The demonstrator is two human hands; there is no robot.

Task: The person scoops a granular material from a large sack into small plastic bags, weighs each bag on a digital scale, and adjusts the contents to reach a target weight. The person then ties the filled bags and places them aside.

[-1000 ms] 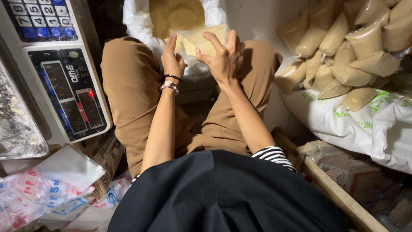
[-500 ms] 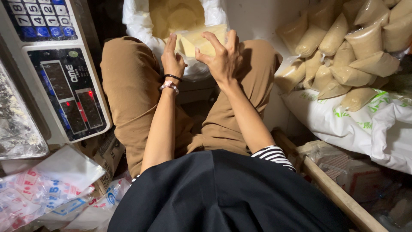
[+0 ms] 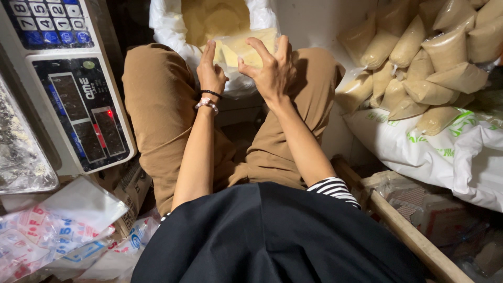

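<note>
— What's that in the person's hands?

— A small clear plastic bag [image 3: 246, 47], partly filled with pale yellow powder, the plastic slack and creased at the top. It's held up above the knees, right over the mouth of the big white sack [image 3: 167, 26] of the same yellow powder.

— Who has hold of it?

— Both hands. The left hand [image 3: 210, 71] lies flat against the bag's left side, fingers straight and pointing up, two bracelets on the wrist. The right hand [image 3: 270, 71] is spread wide over the front of it — fingers curled like a claw, tips pressing the plastic. So the bag sits between the two palms, mostly hidden behind the right one.

— Any change from a moment ago?

— Little. The bag is in the same spot over the sack; the right fingers look a bit more splayed and arched than before.

— And round about?

— A weighing scale [image 3: 68, 89] with a keypad on the left, and a heap of filled bags [image 3: 419, 63] on the right, resting on a white woven sack [image 3: 445, 152].
</note>
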